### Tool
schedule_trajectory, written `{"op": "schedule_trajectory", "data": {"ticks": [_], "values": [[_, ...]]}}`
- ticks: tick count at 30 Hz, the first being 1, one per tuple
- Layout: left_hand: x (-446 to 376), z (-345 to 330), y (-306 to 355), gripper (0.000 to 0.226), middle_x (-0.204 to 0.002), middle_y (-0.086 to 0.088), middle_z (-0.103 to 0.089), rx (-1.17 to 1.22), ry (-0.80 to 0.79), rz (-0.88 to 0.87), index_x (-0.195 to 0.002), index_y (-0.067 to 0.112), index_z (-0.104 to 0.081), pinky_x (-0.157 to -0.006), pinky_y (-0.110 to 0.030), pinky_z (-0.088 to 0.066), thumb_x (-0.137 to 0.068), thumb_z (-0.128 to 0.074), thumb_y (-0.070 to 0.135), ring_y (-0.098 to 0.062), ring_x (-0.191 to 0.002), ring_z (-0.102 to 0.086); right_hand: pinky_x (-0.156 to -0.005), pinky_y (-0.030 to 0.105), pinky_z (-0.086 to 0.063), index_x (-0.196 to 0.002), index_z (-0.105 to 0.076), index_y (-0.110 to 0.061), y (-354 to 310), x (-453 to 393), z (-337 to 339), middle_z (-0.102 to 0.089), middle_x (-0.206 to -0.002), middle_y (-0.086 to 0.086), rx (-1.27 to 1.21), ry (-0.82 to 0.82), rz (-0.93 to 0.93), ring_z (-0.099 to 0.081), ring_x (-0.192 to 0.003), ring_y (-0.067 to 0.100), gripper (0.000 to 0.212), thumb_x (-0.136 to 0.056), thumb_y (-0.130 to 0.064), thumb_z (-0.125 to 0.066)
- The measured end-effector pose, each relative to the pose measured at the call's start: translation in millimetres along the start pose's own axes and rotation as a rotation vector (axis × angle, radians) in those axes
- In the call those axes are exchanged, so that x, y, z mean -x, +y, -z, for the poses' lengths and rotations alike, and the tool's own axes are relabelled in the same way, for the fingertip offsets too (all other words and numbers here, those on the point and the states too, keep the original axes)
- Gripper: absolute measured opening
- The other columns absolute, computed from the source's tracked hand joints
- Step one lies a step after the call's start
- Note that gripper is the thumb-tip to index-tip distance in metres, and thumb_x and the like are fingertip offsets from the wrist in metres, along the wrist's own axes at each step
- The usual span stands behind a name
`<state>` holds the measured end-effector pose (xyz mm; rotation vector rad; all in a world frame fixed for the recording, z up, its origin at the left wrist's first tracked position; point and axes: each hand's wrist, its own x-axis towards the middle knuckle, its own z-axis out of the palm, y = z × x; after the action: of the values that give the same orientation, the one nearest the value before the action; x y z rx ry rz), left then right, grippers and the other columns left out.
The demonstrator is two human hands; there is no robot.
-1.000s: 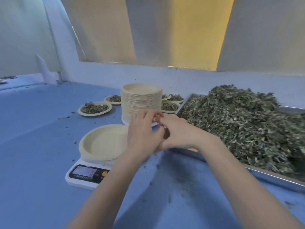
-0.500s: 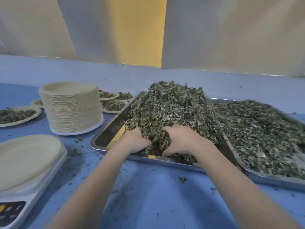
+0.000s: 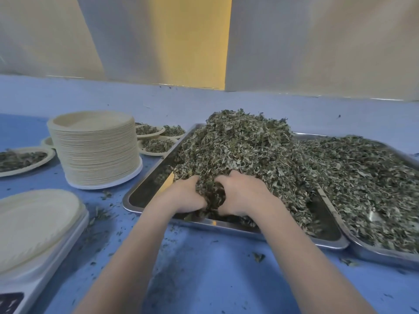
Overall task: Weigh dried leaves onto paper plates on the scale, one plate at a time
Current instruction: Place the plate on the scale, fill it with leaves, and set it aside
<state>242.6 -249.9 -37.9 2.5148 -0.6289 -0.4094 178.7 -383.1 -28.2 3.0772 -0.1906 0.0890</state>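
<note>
A clump of dried green leaves (image 3: 212, 193) is gripped between the left hand (image 3: 188, 198) and the right hand (image 3: 243, 196), both curled into the near edge of the leaf heap (image 3: 244, 150). The heap is held in a shiny rectangular metal tray (image 3: 145, 193) on the blue tabletop (image 3: 215, 279). A second leaf-filled metal tray (image 3: 385, 254) is set just beside it on the right. To the left, an empty cream paper plate (image 3: 34, 220) is carried on a white scale (image 3: 43, 275), behind which a tall stack of paper plates (image 3: 95, 150) is seen. Filled plates (image 3: 156, 145) are placed further back.

We cannot see the fingertips of both hands (buried in dried leaves (image 3: 244, 155)), and the scale (image 3: 34, 284) is cut off.
</note>
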Motion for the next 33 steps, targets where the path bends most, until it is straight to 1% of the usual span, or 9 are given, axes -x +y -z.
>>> {"op": "schedule_trajectory", "data": {"ticks": [3,7,11,14,17,19,24,29,33], "values": [[1,-5,4,0.079,-0.092,0.007,-0.057,0.083,-0.087,-0.075,-0.145,0.034,-0.026,-0.060,-0.020,-0.045,-0.077,-0.063,0.016,-0.010,-0.075,-0.057,-0.084,0.037,-0.044,-0.131,-0.047,-0.015,-14,-3,-8,-0.046,-0.126,0.010,0.089,-0.080,-0.014,-0.053,-0.114,0.033,0.050,-0.086,-0.035,-0.057],[0,-6,-2,0.080,-0.102,0.004,-0.055,0.101,-0.086,-0.130,-0.145,0.029,-0.030,-0.057,-0.017,-0.047,-0.076,-0.064,0.009,-0.008,-0.071,-0.057,-0.077,0.031,-0.044,-0.122,-0.054,-0.014,-14,-8,-4,-0.058,-0.122,0.010,-0.057,-0.174,0.075,-0.057,-0.106,0.030,0.036,-0.086,-0.015,-0.051],[2,5,-11,0.085,-0.125,0.001,-0.048,0.091,-0.077,-0.122,-0.147,0.026,-0.027,-0.056,-0.021,-0.047,-0.076,-0.069,0.007,-0.010,-0.064,-0.055,-0.066,0.025,-0.047,-0.142,-0.038,-0.032,6,-2,12,-0.052,-0.126,-0.001,-0.327,-0.264,0.101,-0.057,-0.085,0.014,0.065,-0.085,-0.004,-0.050],[3,14,-15,0.087,-0.141,-0.004,-0.041,-0.039,-0.102,-0.100,-0.148,0.027,-0.024,-0.055,-0.020,-0.044,-0.075,-0.070,0.014,-0.008,-0.070,-0.057,-0.062,0.026,-0.053,-0.143,-0.033,-0.036,18,3,22,-0.053,-0.122,-0.003,-0.340,-0.297,0.059,-0.060,-0.074,0.012,0.074,-0.079,-0.015,-0.063],[3,13,-16,0.084,-0.147,-0.004,-0.035,-0.126,-0.129,-0.066,-0.149,0.026,-0.024,-0.075,-0.023,-0.042,-0.077,-0.068,0.018,-0.020,-0.107,-0.056,-0.071,0.029,-0.053,-0.148,-0.024,-0.034,13,0,16,-0.055,-0.117,-0.002,-0.195,-0.379,0.044,-0.059,-0.085,0.017,0.092,-0.071,-0.026,-0.073],[2,8,-12,0.083,-0.142,-0.004,-0.043,-0.123,-0.103,-0.077,-0.148,0.027,-0.027,-0.079,-0.023,-0.043,-0.076,-0.068,0.015,-0.021,-0.110,-0.053,-0.069,0.028,-0.052,-0.149,-0.023,-0.031,6,-6,7,-0.053,-0.106,-0.002,-0.174,-0.357,0.058,-0.057,-0.083,0.017,0.094,-0.069,-0.027,-0.074],[-1,-5,-6,0.077,-0.132,-0.005,-0.053,-0.142,-0.029,-0.146,-0.145,0.027,-0.033,-0.078,-0.020,-0.038,-0.077,-0.064,0.008,-0.023,-0.114,-0.052,-0.102,0.028,-0.040,-0.149,-0.026,-0.022,3,-12,-13,-0.039,-0.146,0.002,-0.377,-0.290,0.095,-0.045,-0.126,0.020,0.093,-0.072,-0.031,-0.076],[-2,-7,-2,0.050,-0.112,-0.011,-0.059,-0.054,-0.012,-0.161,-0.130,0.014,-0.044,-0.053,-0.022,-0.039,-0.083,-0.051,0.001,-0.025,-0.086,-0.054,-0.059,0.018,-0.037,-0.111,-0.056,-0.022,-6,-16,-23,-0.064,-0.107,0.003,-0.496,-0.056,0.120,-0.053,-0.081,0.013,0.047,-0.069,-0.022,-0.077],[1,-3,0,0.048,-0.084,-0.008,-0.056,0.102,0.004,-0.143,-0.132,0.013,-0.041,-0.052,-0.028,-0.044,-0.087,-0.038,-0.005,-0.027,-0.072,-0.057,-0.055,0.016,-0.041,-0.129,-0.053,-0.022,-6,-18,-16,-0.061,-0.113,0.003,-0.606,0.003,0.066,-0.056,-0.073,0.010,0.061,-0.072,-0.020,-0.075]]}}
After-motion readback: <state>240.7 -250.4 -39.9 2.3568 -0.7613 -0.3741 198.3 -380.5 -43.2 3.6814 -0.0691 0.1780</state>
